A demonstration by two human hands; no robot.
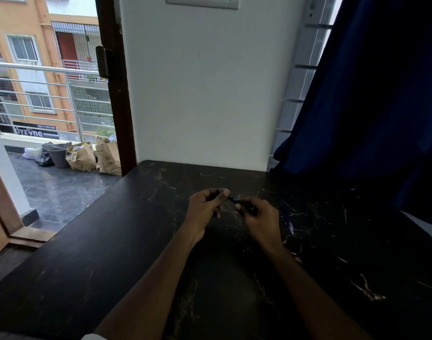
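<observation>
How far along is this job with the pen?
Mid-job, it seems. The left hand and right hand both grip one dark blue pen above the black table. Thin blue pieces lie beside the right hand, probably left to handle. Nothing shows as finished.

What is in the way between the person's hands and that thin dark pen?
Nothing visible. Both hands already hold the pen over the black table: the left hand pinches one end, the right hand grips the other. Thin blue items lie apart to the right.

My left hand (203,209) and right hand (260,218) hide most of the pen (232,199); thin sticks (287,218) at centre right are too dim to tell.
</observation>
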